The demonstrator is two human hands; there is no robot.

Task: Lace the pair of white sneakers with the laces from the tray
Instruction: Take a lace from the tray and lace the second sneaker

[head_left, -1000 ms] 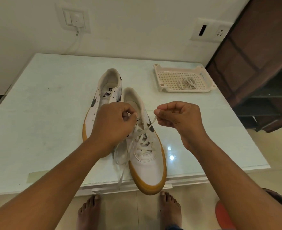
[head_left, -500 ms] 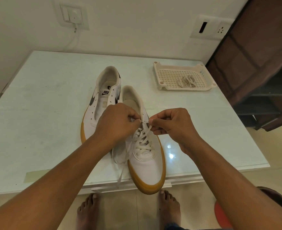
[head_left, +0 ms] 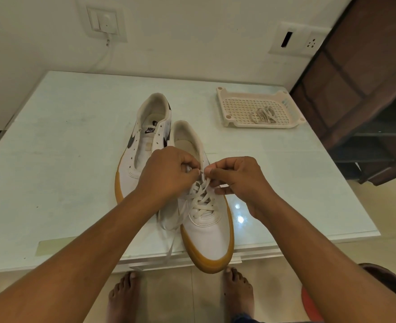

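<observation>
**Fingers (head_left: 216,170) curled tight at the top of the lacing**

Pale glass-topped table (head_left: 64,159) fills most of the view and is pushed against a cream wall (head_left: 192,31). The wall carries a switch plate (head_left: 105,23) and a socket plate (head_left: 297,41). Dark wooden furniture (head_left: 355,78) stands at the right.

Two white, gum-soled sneakers lie side by side, touching, toes toward the person. The farther sneaker (head_left: 143,141) has bare eyelets. The nearer sneaker (head_left: 208,236) overhangs the table's front edge and is partly laced. A cream tray (head_left: 220,106) sits well apart at the back right, with the second lace (head_left: 263,115) bunched inside.

Both forearms reach in from below and the hands meet over the nearer sneaker's upper eyelets. The left hand (head_left: 169,173) is knuckles-up and seems to pinch the sneaker's white eyelet edge. The right hand (head_left: 241,180) nips the tip of the lace (head_left: 200,199) between thumb and forefinger. One loose end trails off the table.

Knuckles cover the eyelet being worked and the left hand's exact grip. Bare feet (head_left: 122,297) on the floor are cut off by the frame.
</observation>
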